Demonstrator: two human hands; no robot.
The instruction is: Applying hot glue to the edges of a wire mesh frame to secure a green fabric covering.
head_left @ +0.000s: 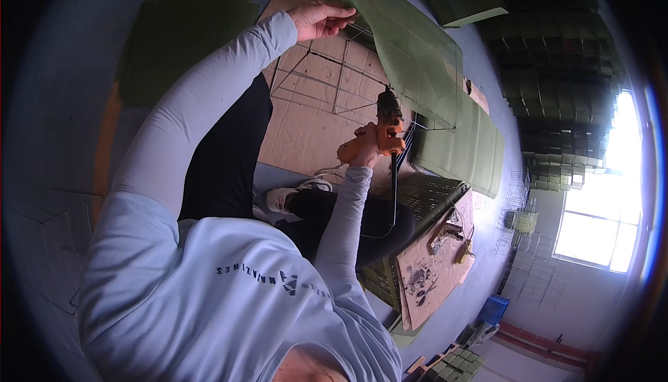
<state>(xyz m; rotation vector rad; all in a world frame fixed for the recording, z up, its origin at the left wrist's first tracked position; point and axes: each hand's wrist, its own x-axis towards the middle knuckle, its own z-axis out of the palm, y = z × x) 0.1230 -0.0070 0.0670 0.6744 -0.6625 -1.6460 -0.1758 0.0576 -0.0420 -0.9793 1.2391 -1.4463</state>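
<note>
My right hand (367, 149) is wrapped round the handle of an orange glue gun (391, 135), whose nozzle end is blackened. A dark rod (394, 191) extends from the gun's back end. My left hand (323, 21) pinches at the edge of a thin green sheet (410, 51); its fingertips are small in view. The sheet lies slanted over a thin wire frame (341, 79), and the nozzle is close to its lower edge. Part of the frame is hidden behind the sheet. Beneath the frame lies brown cardboard (292, 128).
More green sheets (191, 41) lie on the floor at left, others (463, 145) at right. A perforated green crate (431, 197) stands beside my leg, with stained cardboard (424, 277) carrying small tools. Stacked green boxes (557, 69) line the right side. Wire frames (52, 243) stand lower left.
</note>
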